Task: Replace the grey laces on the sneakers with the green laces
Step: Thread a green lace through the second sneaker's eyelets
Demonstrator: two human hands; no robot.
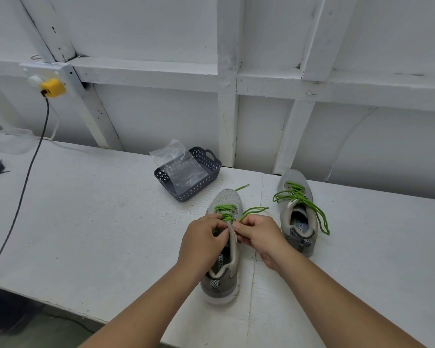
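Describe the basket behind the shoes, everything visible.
The dark blue-grey plastic basket is small and rectangular, with perforated lattice walls and a cut-out loop handle on its far end. It sits upright on the white tabletop, angled diagonally, just beyond the toe of the grey mesh sneaker with green laces but not touching it. A crumpled clear plastic bag lies inside it and sticks up over its far-left rim. No hand touches the basket.
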